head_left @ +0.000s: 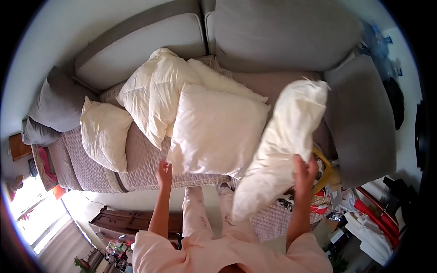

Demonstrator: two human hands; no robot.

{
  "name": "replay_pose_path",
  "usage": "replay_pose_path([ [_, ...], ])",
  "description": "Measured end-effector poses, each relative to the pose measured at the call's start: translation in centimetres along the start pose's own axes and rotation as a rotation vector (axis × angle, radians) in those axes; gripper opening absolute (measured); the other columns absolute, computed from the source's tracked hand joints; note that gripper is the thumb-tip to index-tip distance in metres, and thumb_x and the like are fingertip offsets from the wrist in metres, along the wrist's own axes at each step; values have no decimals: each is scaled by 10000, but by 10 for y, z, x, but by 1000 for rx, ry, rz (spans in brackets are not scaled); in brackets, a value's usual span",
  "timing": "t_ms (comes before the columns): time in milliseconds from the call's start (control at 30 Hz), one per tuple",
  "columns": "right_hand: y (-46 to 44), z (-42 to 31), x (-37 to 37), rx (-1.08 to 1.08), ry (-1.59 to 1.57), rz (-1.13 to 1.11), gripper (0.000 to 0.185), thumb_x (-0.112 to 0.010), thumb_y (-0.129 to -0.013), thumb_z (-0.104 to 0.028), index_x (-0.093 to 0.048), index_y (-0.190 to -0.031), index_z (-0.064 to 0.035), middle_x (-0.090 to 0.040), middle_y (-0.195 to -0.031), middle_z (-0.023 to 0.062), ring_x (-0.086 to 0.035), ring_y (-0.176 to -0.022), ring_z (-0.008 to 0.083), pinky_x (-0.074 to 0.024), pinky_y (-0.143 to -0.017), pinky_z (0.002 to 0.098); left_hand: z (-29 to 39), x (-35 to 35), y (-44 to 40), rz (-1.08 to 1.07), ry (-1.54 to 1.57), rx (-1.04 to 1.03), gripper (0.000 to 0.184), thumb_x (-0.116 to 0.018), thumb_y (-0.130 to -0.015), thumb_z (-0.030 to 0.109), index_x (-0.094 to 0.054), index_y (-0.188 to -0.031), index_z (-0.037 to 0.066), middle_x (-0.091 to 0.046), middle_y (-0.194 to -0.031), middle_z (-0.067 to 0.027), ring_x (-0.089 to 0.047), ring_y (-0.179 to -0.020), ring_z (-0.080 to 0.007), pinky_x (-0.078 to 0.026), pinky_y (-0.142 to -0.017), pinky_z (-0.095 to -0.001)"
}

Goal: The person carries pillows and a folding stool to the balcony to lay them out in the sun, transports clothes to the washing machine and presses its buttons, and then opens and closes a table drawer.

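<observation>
A white pillow (284,132) stands tilted at the right, its lower end hanging over the sofa's front edge. My right hand (304,175) grips the side of this pillow. Near the lower left corner of a square cream pillow (216,132), my left hand (165,174) is raised with its fingers curled but apart, and nothing shows in it. Behind the square pillow lie a puffy cream pillow (152,93) and another flat one (218,79). A smaller cream pillow (105,134) rests farther left on the quilted cover (143,157).
Grey back cushions (282,34) and a grey armrest (362,120) border the sofa. Grey cushions (63,102) lie at the left end. A yellow bag (325,170) and mixed items sit right of my right hand. Dark wooden furniture (132,220) stands at the lower left.
</observation>
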State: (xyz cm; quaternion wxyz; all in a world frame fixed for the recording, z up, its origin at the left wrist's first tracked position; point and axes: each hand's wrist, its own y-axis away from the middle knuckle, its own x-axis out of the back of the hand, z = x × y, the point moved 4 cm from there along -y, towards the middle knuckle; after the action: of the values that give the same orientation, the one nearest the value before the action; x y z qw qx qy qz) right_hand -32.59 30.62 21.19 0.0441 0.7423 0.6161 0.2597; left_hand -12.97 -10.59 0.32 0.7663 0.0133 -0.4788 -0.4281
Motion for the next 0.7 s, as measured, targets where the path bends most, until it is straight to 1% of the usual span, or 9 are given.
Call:
replay_pose_path([
  [67, 16, 9, -59, 20, -63, -151, 264, -545, -817, -209, -543, -994, -13, -550, -643, 24, -456, -409, 28, -369, -308, 168, -13, -2, -11, 91, 156, -144, 379, -588, -783, 172, -486, -1114, 17, -570, -980, -128, -560, -910, -226, -437, -778, -324],
  [133, 24, 19, -136, 21, -87, -455, 311, -529, -827, -176, -491, -1088, -11, -580, -715, 77, -556, -543, 113, -507, -465, 223, 9, -4, -35, 88, 468, -157, 441, -573, -796, 160, -420, -1186, 20, -499, -1127, -156, -488, -1059, -250, -380, -879, -339],
  [167, 29, 32, -171, 294, 222, -635, 374, -540, -819, -146, -437, -1157, -23, -576, -838, 98, -579, -665, 164, -514, -569, 258, 14, -3, -40, 87, 628, -166, 460, -571, -799, 157, -401, -1205, 24, -478, -1159, -162, -460, -1095, -253, -358, -906, -346],
  [200, 41, 27, -199, 111, 97, -828, 457, -566, -799, -146, -387, -1204, -34, -526, -1012, 123, -570, -790, 202, -487, -677, 285, 27, 7, -43, 104, 666, -226, 489, -575, -794, 150, -376, -1224, 31, -441, -1192, -171, -418, -1130, -264, -334, -927, -355],
  [267, 37, 20, -209, 338, 194, -799, 524, -575, -787, -142, -340, -1241, -27, -434, -1182, 146, -492, -1015, 245, -418, -837, 338, 69, 36, -49, 136, 756, -361, 550, -582, -783, 135, -327, -1262, 45, -366, -1259, -190, -333, -1201, -287, -288, -968, -374],
  [333, 9, 9, -189, 661, 255, -385, 508, -543, -806, -164, -336, -1246, -14, -357, -1270, 167, -380, -1154, 270, -303, -955, 361, 131, 77, -34, 264, 425, -565, 649, -629, -735, 137, -292, -1285, 66, -295, -1301, -198, -251, -1237, -320, -238, -991, -411],
  [467, -29, 8, -131, 877, 442, 174, 455, -443, -854, -211, -342, -1251, -14, -308, -1313, 174, -307, -1206, 316, -255, -983, 396, 164, 63, -5, 303, 124, -881, 761, -700, -640, 175, -305, -1282, 71, -224, -1331, -236, -171, -1246, -411, -184, -991, -507],
  [567, -73, 145, -155, 805, 945, 15, 445, -434, -852, -188, -344, -1252, -13, -294, -1316, 188, -297, -1208, 328, -250, -981, 417, 131, -27, -31, -33, -339, -772, 591, -614, -727, 335, -402, -1243, 136, -217, -1372, -126, -151, -1264, -362, -123, -1013, -493],
  [700, -73, 236, -133, 573, 921, -88, 480, -504, -823, -219, -362, -1231, -7, -342, -1272, 214, -340, -1173, 329, -277, -951, 399, 67, -65, -45, -29, -331, -674, 600, -578, -751, 349, -362, -1277, 157, -250, -1364, -108, -181, -1267, -322, -157, -1007, -474],
])
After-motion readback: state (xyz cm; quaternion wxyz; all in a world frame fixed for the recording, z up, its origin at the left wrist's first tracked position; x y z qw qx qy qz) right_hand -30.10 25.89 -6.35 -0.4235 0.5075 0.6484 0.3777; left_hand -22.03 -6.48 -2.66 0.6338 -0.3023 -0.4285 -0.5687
